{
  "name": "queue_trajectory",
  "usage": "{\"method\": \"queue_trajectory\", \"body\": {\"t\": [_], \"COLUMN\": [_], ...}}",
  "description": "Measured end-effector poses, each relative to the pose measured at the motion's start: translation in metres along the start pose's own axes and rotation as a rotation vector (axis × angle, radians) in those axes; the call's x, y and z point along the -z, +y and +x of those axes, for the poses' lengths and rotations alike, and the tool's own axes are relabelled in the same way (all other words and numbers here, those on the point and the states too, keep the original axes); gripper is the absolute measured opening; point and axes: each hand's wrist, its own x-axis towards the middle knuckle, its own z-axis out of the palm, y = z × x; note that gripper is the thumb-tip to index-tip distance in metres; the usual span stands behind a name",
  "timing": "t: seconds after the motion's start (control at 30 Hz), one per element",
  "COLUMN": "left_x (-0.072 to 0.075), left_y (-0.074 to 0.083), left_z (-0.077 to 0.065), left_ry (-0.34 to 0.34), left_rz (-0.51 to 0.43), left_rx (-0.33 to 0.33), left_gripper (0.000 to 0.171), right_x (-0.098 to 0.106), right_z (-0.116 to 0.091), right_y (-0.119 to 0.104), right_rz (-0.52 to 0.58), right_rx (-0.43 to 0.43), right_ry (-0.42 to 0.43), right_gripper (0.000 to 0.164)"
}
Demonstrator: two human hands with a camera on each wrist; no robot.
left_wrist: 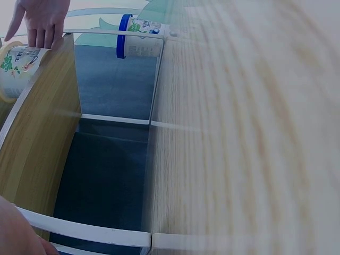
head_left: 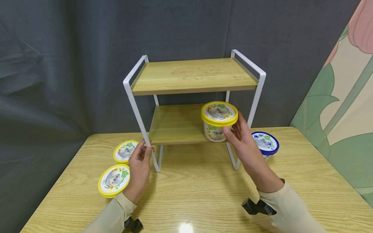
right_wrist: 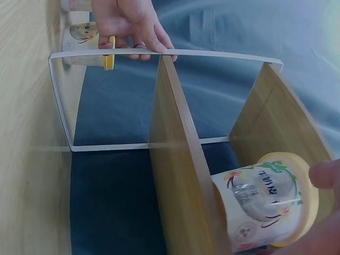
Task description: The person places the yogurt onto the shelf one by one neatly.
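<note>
My right hand (head_left: 246,149) grips a white tub with a yellow lid (head_left: 219,119), thumb in front and fingers along its right side. The tub is upright at the right end of the lower board (head_left: 177,126) of a two-tier shelf; in the right wrist view its base (right_wrist: 231,223) is at that board's front edge. With thumb and fingers, my left hand (head_left: 140,171) pinches the shelf's white front left leg (head_left: 137,110) near the lower board. Two more yellow-lidded tubs, one farther back (head_left: 126,151) and one nearer (head_left: 114,180), stand beside my left hand.
A tub with a blue lid (head_left: 265,143) stands on the wooden table (head_left: 192,194) right of the shelf, partly behind my right hand. The shelf's upper board (head_left: 195,76) spans above the held tub. A dark curtain (head_left: 186,29) hangs behind; a painted wall (head_left: 346,123) borders the right.
</note>
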Motion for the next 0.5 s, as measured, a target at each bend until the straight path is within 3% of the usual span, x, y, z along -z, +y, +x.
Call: {"method": "queue_trajectory", "body": {"t": [0.17, 0.27, 0.5], "left_x": [0.000, -0.001, 0.000], "left_y": [0.001, 0.001, 0.002], "left_z": [-0.001, -0.001, 0.001], "left_ry": [0.007, 0.006, 0.013], "left_rz": [-0.006, -0.005, 0.015], "left_rx": [0.011, 0.021, 0.029], "left_gripper": [0.031, 0.031, 0.031], "right_x": [0.005, 0.008, 0.022], "right_z": [-0.013, -0.021, -0.035], "right_y": [-0.005, -0.009, -0.015], "right_rz": [-0.219, -0.293, -0.431], "right_rx": [-0.065, -0.069, 0.004], "right_ry": [0.002, 0.000, -0.018], "right_gripper": [0.086, 0.087, 0.075]}}
